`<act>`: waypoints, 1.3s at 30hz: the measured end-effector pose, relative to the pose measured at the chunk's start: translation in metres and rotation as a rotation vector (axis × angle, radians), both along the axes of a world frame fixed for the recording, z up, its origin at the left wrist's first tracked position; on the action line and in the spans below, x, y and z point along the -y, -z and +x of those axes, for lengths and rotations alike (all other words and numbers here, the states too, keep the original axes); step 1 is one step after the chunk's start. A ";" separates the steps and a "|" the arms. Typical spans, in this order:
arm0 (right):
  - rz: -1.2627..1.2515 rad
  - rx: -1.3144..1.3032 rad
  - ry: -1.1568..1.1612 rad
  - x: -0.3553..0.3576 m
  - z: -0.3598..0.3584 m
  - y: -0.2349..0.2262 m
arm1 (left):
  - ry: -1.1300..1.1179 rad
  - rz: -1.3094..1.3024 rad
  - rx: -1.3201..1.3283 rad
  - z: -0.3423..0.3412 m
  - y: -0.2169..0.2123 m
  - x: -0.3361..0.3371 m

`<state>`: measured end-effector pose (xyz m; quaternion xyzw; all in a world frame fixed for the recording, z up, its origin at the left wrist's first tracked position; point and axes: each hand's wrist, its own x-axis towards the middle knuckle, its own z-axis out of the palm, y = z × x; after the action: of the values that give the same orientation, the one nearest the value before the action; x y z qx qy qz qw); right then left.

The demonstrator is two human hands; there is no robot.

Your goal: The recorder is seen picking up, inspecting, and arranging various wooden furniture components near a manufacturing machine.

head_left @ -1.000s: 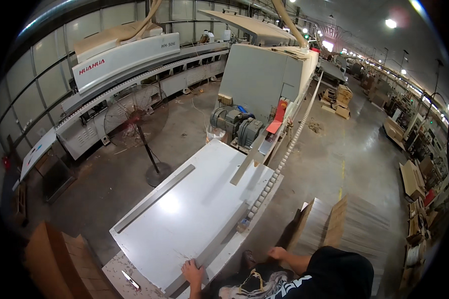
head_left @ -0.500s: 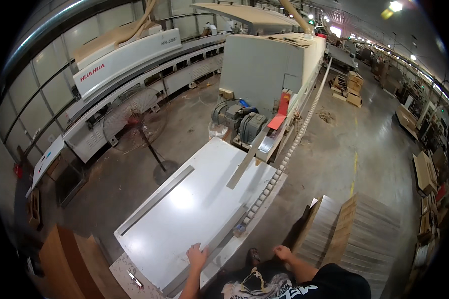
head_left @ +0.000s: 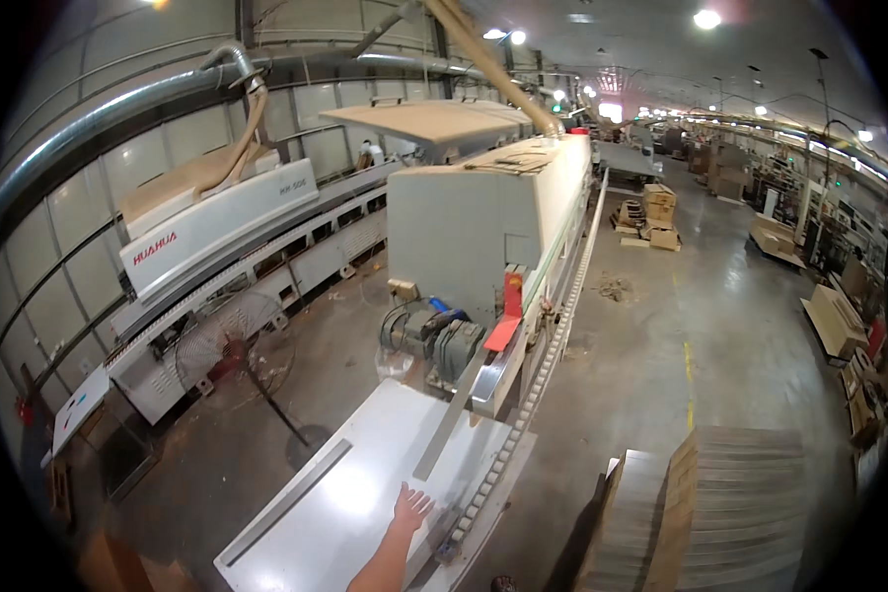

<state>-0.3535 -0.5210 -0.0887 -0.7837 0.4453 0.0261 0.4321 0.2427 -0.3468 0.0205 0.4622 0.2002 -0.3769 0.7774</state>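
My left hand (head_left: pixel 413 506) reaches forward over a white, glossy tabletop (head_left: pixel 316 523), fingers spread and holding nothing. Just beyond its fingertips is the near end of a long, narrow grey strip (head_left: pixel 442 439). The strip slants away toward a red guard (head_left: pixel 507 321) at the end of a long machine (head_left: pixel 464 217). I cannot tell whether the fingers touch it. Along the table's left side lies a grey bar (head_left: pixel 291 501). A segmented conveyor chain (head_left: pixel 516 419) runs along the right side. My right hand is out of view.
Motors (head_left: pixel 454 345) sit at the machine's near end. A stand fan (head_left: pixel 235 347) is on the floor at left. Stacked grey panels (head_left: pixel 740 503) stand at lower right, and cardboard boxes (head_left: pixel 659 207) farther off. Another long white machine (head_left: pixel 217 222) lines the left wall.
The view has tilted up, so the table sits lower in the picture. My left hand has moved forward from the table's near right edge to the strip's end. My right hand has left the picture.
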 end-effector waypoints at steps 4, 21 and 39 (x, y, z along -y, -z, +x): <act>0.185 -0.093 0.140 0.005 0.009 -0.028 | 0.025 -0.220 0.057 0.030 0.022 0.042; 0.092 -0.047 0.038 0.024 0.058 -0.061 | -0.057 0.189 0.325 -0.063 0.064 -0.158; 0.050 -0.107 -0.394 -0.041 0.152 -0.033 | 0.132 1.070 0.779 -0.271 0.037 -0.483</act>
<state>-0.2013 -0.4795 -0.0552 -0.8422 0.3049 0.1626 0.4138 -0.0278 0.1366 -0.0162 0.8981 0.0356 -0.0776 0.4314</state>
